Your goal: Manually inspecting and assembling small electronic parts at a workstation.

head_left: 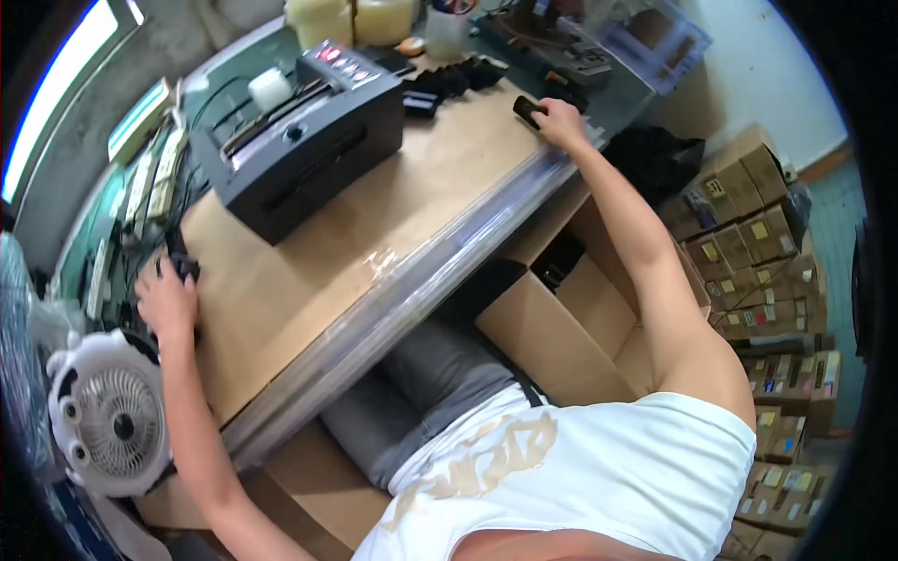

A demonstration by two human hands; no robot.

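At the far right of the table, my right hand point(561, 123) is closed on a small black rectangular block point(529, 112), its fingers at one end. My left hand point(168, 297) is at the table's left edge, fingers curled on a dark black piece point(185, 266) whose kind I cannot make out. Between the hands stands a boxy black machine point(309, 140) with a panel of red-lit buttons and a small white roll point(269, 89) by its back side. Several black pieces point(458, 82) lie in a heap behind the machine's right end.
Brown board covers the tabletop point(309, 290), its front edge wrapped in clear film. Below it an open cardboard box point(571, 327) sits beside my legs. A white fan point(117, 416) stands near my left forearm. Stacked cartons point(748, 243) line the right; yellowish tape rolls point(382, 21) stand at the back.
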